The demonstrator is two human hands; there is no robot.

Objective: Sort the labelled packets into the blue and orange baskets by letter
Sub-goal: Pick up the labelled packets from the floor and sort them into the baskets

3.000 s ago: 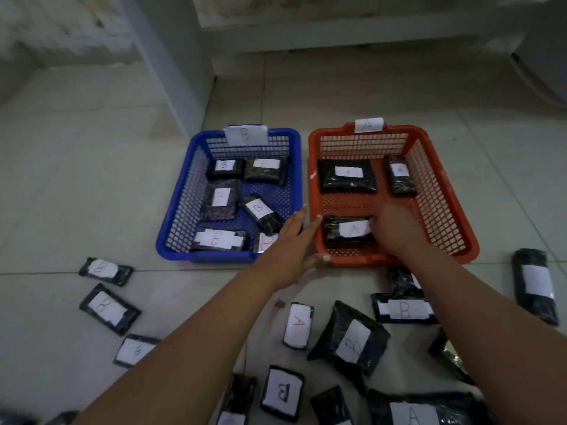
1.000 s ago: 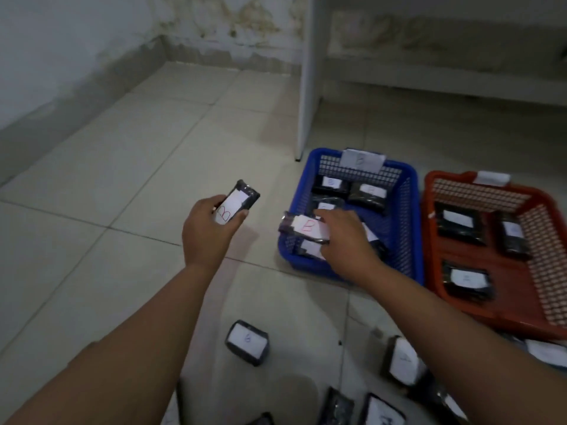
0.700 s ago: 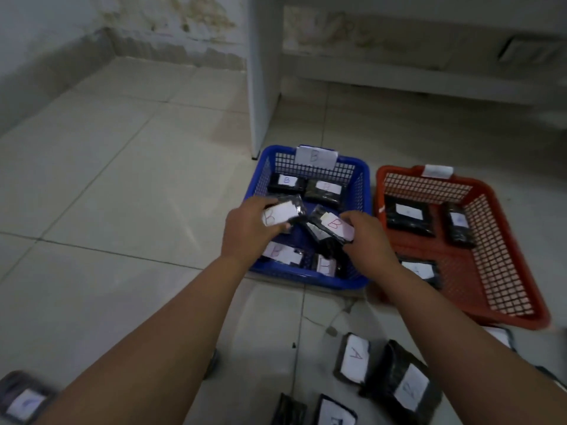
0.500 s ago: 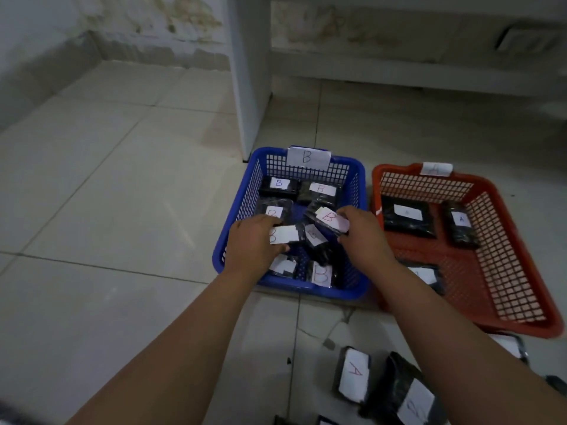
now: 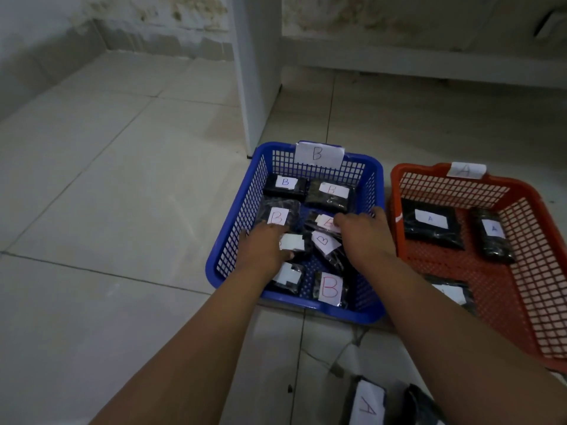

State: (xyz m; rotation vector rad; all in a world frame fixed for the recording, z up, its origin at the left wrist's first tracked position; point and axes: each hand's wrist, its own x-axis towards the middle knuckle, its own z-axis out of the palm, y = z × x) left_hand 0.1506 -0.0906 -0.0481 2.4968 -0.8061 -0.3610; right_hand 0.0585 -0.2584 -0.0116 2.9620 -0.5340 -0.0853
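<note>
The blue basket, tagged B, holds several black packets with B labels. Both my hands are low inside it. My left hand grips a black packet whose white label faces up, down among the other packets. My right hand pinches a packet with a red B label at its right end, resting on the pile. To the right, the orange basket, tagged A, contains three A packets, one partly hidden by my right forearm.
An A packet and another black packet lie on the tiled floor at the bottom edge. A white upright post stands just behind the blue basket. Bare tiles stretch to the left, up to the wall.
Both hands have carried their B packets from the floor over the blue basket and lowered them down onto the pile inside. The view has shifted, putting the baskets further right.
</note>
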